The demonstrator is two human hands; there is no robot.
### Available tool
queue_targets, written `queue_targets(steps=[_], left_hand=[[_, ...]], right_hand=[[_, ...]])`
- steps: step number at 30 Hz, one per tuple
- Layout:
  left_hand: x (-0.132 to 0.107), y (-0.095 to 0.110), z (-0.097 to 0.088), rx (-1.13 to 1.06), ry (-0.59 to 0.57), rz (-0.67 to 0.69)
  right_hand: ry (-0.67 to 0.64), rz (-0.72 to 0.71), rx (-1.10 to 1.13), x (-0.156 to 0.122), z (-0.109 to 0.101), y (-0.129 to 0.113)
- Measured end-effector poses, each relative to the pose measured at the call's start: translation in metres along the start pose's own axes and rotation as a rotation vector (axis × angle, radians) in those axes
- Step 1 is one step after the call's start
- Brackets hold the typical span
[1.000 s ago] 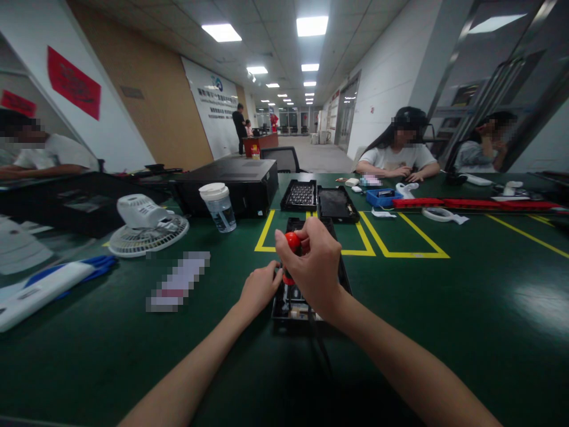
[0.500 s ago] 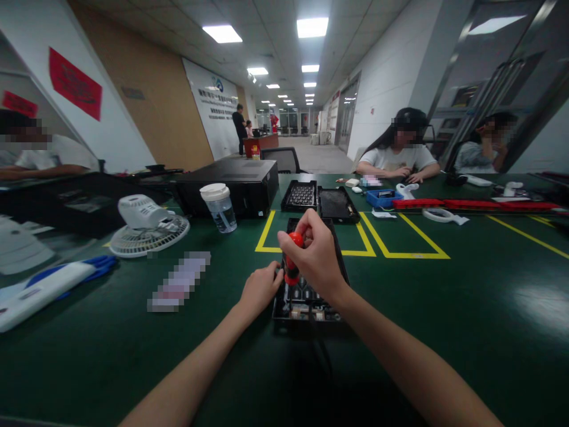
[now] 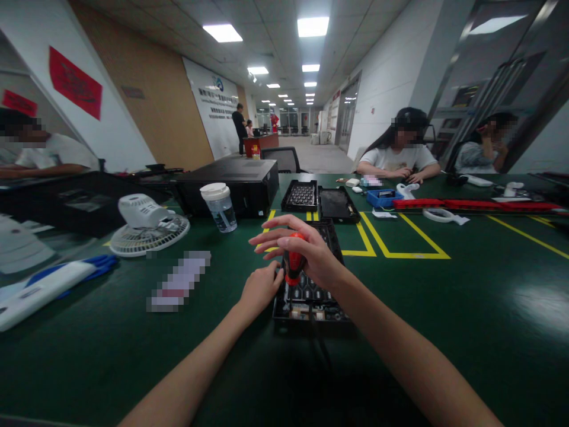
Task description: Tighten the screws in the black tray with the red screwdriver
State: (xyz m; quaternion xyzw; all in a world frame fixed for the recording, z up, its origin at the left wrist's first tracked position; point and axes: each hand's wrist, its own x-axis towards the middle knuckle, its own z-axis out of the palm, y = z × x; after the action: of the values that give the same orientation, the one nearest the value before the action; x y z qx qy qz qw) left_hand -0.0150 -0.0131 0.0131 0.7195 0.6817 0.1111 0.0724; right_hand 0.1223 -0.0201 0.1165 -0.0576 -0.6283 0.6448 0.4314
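A black plastic case (image 3: 302, 311) lies in front of me, with rows of rounded dark cells and small parts along its near end. A screwdriver with a red and black handle (image 3: 294, 264) stands upright over the case's left side; its tip is hard to make out. My right hand (image 3: 313, 246) is over the handle, its fingers stretched out to the left and apart, with the palm side against the handle top. My left hand (image 3: 262, 287) grips the left edge of the case, its fingertips partly hidden.
Beyond the case lie two black trays (image 3: 338, 204). To the left are a lidded plastic cup (image 3: 219, 207), a white fan (image 3: 149, 228) and a large black box (image 3: 231, 178). A blue bin (image 3: 383, 197) and a tape roll (image 3: 440, 216) lie right. Other people sit around the table.
My right hand has loosened from around the screwdriver handle, and its fingers have spread out to the left. The handle leans slightly differently. My left hand has stayed on the case.
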Motion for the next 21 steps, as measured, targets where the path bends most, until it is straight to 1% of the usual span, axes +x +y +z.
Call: queue_targets(steps=[2, 5, 10, 17, 21], left_hand=[[-0.0006, -0.0004, -0.0002, -0.010, -0.004, 0.008], [-0.0008, -0.0010, 0.0011, -0.013, 0.005, 0.023], [0.0014, -0.0027, 0.0058, 0.009, 0.000, -0.011], [0.0016, -0.0060, 0.0074, -0.025, 0.044, 0.038], [0.0023, -0.0050, 0.0064, -0.028, 0.026, 0.023]], right_hand=[[-0.049, 0.029, 0.039, -0.0014, -0.0014, -0.0012], [-0.085, 0.047, 0.081, -0.0034, -0.0036, 0.0003], [-0.073, 0.015, 0.136, -0.0035, -0.0064, 0.0066], [-0.119, 0.018, 0.171, -0.0020, -0.0050, 0.0065], [-0.132, 0.037, 0.218, -0.0010, -0.0046, 0.0052]])
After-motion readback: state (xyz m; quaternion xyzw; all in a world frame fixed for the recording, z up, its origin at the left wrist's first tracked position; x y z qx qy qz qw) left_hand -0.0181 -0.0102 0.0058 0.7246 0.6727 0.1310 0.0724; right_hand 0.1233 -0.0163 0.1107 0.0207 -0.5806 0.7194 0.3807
